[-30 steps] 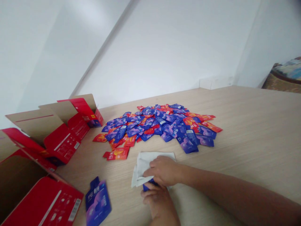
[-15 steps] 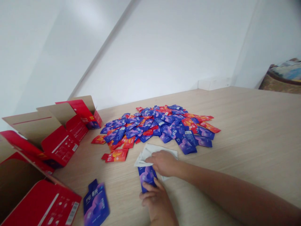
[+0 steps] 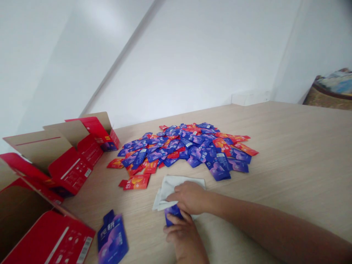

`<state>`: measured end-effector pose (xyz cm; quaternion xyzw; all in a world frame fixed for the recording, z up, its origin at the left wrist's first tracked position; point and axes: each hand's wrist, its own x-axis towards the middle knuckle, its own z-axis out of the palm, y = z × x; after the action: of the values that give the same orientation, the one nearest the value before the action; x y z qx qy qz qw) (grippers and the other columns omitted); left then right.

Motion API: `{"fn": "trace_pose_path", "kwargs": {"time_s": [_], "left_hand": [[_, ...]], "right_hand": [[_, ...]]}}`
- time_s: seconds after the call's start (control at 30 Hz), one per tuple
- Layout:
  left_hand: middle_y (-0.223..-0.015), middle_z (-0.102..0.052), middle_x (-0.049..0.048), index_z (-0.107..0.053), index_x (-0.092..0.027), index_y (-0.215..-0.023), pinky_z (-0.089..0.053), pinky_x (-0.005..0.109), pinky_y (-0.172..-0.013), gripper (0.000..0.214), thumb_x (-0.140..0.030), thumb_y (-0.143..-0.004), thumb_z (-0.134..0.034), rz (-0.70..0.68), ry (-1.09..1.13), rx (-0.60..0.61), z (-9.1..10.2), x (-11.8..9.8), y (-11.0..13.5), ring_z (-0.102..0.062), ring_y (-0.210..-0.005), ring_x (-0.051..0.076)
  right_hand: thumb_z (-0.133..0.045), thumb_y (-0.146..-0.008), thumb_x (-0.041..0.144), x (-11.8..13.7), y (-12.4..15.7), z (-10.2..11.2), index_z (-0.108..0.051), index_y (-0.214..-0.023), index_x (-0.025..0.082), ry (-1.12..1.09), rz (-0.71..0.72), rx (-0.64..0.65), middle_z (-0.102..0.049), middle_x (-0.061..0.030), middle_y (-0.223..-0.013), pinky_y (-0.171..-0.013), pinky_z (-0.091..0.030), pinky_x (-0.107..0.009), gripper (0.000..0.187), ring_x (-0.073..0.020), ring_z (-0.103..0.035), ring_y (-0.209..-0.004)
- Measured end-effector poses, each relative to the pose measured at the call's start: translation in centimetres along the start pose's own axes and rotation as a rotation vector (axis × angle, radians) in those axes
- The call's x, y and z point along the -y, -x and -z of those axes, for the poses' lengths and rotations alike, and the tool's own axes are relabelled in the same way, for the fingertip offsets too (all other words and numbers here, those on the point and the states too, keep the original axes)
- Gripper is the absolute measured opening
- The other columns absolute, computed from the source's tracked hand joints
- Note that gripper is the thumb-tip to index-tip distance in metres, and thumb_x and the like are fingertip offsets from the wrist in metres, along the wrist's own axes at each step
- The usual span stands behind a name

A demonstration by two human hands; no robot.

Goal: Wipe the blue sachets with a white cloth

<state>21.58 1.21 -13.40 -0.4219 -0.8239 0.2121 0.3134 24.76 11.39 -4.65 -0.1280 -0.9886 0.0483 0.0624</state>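
Observation:
A folded white cloth (image 3: 169, 187) lies under my right hand (image 3: 189, 197), whose fingers grip and press it down over the upper part of a purple pouch (image 3: 172, 212). Only a strip of this pouch shows between the cloth and my left hand (image 3: 184, 233), which holds its near end against the table with bent fingers. Another purple pouch (image 3: 112, 238) with a narrow spout-like end lies by itself to the left. Beyond the cloth spreads a heap of purple and red pouches (image 3: 176, 145), with a red-orange pouch (image 3: 136, 182) at its near left edge.
Several open red cardboard boxes line the left side, the nearest box (image 3: 52, 238) at the lower left and the farthest box (image 3: 101, 134) against the wall. A white box-like block (image 3: 250, 98) sits at the table's (image 3: 288, 154) back edge. A cloth-covered item (image 3: 330, 90) stands far right.
My right hand has drawn the cloth toward me along the purple pouch, hiding more of it. The left hand stays in nearly the same place.

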Motion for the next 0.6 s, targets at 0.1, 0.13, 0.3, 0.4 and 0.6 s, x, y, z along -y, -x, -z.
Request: {"fn": "trace_pose_path", "kwargs": {"time_s": [0.1,0.13,0.3,0.4,0.6], "left_hand": [[-0.106,-0.066,0.0201,-0.063,-0.033,-0.111,-0.053,0.038,-0.051,0.048,-0.002,-0.079,-0.044,-0.035,0.023,0.023,0.6,0.7,-0.2,-0.068,-0.073,0.034],[-0.105,-0.067,0.0198,-0.064,-0.033,-0.110,-0.052,0.037,-0.050,0.048,-0.002,-0.079,-0.045,-0.034,0.020,0.020,0.6,0.8,-0.3,-0.068,-0.072,0.033],[-0.107,-0.066,0.0190,-0.063,-0.032,-0.111,-0.053,0.040,-0.054,0.047,-0.002,-0.078,-0.047,-0.006,-0.019,-0.016,0.1,0.1,0.0,-0.068,-0.076,0.034],[-0.108,-0.066,0.0187,-0.063,-0.033,-0.111,-0.053,0.042,-0.054,0.048,-0.003,-0.079,-0.045,0.006,-0.024,-0.015,0.1,0.0,0.0,-0.068,-0.076,0.035],[-0.106,-0.066,0.0198,-0.063,-0.030,-0.112,-0.053,0.039,-0.050,0.050,0.001,-0.079,-0.042,-0.051,0.094,0.092,1.1,0.9,-0.5,-0.068,-0.074,0.034]], "right_hand": [[-0.045,-0.085,0.027,-0.7,-0.1,0.2,-0.057,-0.117,0.030,0.014,-0.093,-0.018,-0.064,-0.0046,-0.091,-0.067,-0.040,-0.031,0.035,-0.0211,-0.061,-0.084],[-0.045,-0.085,0.026,-0.9,-0.1,0.3,-0.058,-0.115,0.029,0.019,-0.121,-0.016,-0.064,-0.0050,-0.090,-0.068,-0.040,-0.031,0.033,-0.0211,-0.061,-0.085],[-0.045,-0.085,0.028,-1.0,0.0,0.0,-0.058,-0.114,0.025,0.034,-0.170,-0.024,-0.063,-0.0067,-0.092,-0.071,-0.041,-0.033,0.031,-0.0226,-0.060,-0.086],[-0.045,-0.086,0.037,-0.6,0.0,0.3,-0.053,-0.121,0.024,0.021,-0.150,-0.022,-0.063,-0.0089,-0.098,-0.077,-0.041,-0.037,0.038,-0.0248,-0.059,-0.090],[-0.046,-0.088,0.042,-0.3,4.7,8.3,-0.044,-0.132,0.020,0.033,-0.217,-0.237,-0.058,-0.0125,-0.113,-0.085,-0.042,-0.041,0.050,-0.0261,-0.055,-0.101]]}}
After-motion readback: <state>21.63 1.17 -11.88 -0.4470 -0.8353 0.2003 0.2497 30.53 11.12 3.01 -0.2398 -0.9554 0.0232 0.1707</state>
